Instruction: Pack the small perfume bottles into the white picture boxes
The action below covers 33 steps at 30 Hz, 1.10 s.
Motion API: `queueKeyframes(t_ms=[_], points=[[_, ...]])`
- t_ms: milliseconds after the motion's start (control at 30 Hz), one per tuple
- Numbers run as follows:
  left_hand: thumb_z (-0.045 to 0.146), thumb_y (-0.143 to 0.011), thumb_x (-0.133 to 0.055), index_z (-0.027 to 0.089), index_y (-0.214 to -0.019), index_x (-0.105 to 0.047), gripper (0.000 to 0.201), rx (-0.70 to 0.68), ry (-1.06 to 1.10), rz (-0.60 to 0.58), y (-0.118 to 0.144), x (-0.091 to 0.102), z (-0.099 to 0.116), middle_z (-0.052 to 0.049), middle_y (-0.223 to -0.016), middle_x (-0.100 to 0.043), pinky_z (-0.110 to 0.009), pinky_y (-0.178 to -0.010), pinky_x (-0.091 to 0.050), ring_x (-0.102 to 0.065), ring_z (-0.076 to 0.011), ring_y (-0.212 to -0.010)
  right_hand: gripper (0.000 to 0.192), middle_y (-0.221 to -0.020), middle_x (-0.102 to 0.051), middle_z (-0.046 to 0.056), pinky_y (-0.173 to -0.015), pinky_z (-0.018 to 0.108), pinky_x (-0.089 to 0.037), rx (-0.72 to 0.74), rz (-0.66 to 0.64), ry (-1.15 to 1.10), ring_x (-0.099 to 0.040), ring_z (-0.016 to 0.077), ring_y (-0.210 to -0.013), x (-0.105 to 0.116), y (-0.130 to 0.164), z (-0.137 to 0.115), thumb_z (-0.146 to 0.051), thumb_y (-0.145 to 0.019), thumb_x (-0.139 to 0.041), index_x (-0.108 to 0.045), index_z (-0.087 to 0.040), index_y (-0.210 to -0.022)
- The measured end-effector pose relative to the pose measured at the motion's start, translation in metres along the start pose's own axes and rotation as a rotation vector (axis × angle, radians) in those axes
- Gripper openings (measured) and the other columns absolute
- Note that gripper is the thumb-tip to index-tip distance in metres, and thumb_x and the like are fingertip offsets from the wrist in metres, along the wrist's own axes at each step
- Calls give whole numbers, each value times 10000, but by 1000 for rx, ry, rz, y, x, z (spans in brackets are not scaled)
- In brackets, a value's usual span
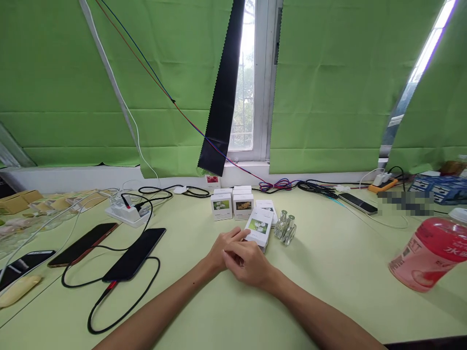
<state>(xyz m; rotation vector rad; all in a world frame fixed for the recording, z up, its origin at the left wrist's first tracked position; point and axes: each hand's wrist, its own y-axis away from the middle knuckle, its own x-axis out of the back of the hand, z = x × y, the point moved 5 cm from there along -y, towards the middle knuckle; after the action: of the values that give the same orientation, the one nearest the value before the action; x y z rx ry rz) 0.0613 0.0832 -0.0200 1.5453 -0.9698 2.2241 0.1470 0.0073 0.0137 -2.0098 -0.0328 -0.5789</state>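
My left hand (221,249) rests on the table, its fingers stretched toward a white box with a white-flower picture (259,226); the fingertips reach the box's near edge. Crossing over it, my right hand (251,265) lies with its fingers loosely extended across the left one. Nothing shows in either hand, though the overlap hides part of the left palm. The flower box leans on another white box (269,206). Small clear glass bottles (285,228) are grouped just to the right. Behind stand several white boxes with flower pictures (222,206).
Phones (134,255) with black cables lie at left, near a white power strip (127,214). A red-labelled plastic bottle (425,255) stands tilted in view at right. Farther back are another phone (357,203), an orange-and-white socket block (382,183) and bundled cables (317,188).
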Motion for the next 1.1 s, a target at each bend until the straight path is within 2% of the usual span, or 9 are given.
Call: queueKeyframes(t_ms=[67, 133, 233, 400, 467, 567, 733, 900, 1100], points=[[249, -746, -659, 216, -912, -681, 171, -125, 28, -64, 9, 2, 6, 17, -738, -535, -246, -528, -312, -461, -116, -608, 185, -571, -577, -25, -496, 259, -366, 24, 1, 12, -476, 122, -495, 1, -1, -2, -175, -926, -506, -556, -223, -755], [212, -762, -592, 196, -780, -613, 31, -204, 53, -51, 17, 7, 8, 22, -710, -491, -254, -520, -263, -413, -100, -566, 176, -593, -598, -16, -506, 257, -380, 47, 10, 24, -507, 128, -525, 1, -1, -5, -173, -922, -506, -562, -222, -762], [171, -766, -539, 188, -664, -500, 111, -304, 96, 64, 25, 17, 9, 32, -635, -453, -252, -503, -223, -385, -91, -524, 206, -600, -599, -14, -504, 258, -378, 61, 33, 45, -511, 126, -533, 4, -1, -8, -175, -929, -491, -538, -229, -736], [113, -805, -468, 195, -692, -524, 151, -402, 175, 223, 31, 33, 13, 10, -630, -567, -243, -507, -279, -486, -106, -541, 183, -554, -543, -44, -472, 265, -343, 101, 194, 125, -452, 110, -466, 18, -3, -12, -159, -941, -481, -565, -232, -795], [139, -843, -483, 200, -726, -560, 153, -368, 154, 216, 30, 35, 13, 3, -647, -602, -247, -514, -300, -520, -116, -559, 168, -566, -553, -41, -489, 259, -374, 105, 275, 191, -473, 110, -473, 27, -4, -9, -155, -947, -494, -583, -232, -827], [169, -866, -508, 205, -652, -515, 217, -333, 81, 206, 30, 36, 15, 15, -569, -547, -269, -500, -282, -466, -115, -505, 149, -605, -573, -32, -515, 258, -396, 92, 376, 302, -496, 114, -495, 43, -7, 0, -128, -955, -513, -602, -225, -883], [149, -857, -513, 208, -607, -464, 261, -206, 73, 212, 27, 34, 8, 24, -552, -542, -271, -507, -285, -429, -108, -483, 133, -714, -623, 27, -643, 301, -452, 12, 565, 491, -561, 171, -664, 77, -8, 27, -142, -959, -531, -607, -213, -876], [162, -841, -545, 211, -672, -533, 176, -92, 51, 262, 26, 33, 2, 20, -621, -602, -267, -514, -305, -479, -116, -516, 141, -877, -675, 70, -792, 372, -438, -132, 587, 708, -576, 232, -844, 95, -6, 51, -180, -962, -500, -623, -194, -1031], [204, -864, -596, 216, -807, -637, 72, -135, 63, 304, 26, 32, 2, 4, -731, -660, -256, -525, -366, -597, -123, -595, 194, -1016, -678, 96, -872, 400, -391, -374, 558, 806, -562, 269, -967, 108, 0, 74, -212, -917, -493, -617, -196, -1065]])
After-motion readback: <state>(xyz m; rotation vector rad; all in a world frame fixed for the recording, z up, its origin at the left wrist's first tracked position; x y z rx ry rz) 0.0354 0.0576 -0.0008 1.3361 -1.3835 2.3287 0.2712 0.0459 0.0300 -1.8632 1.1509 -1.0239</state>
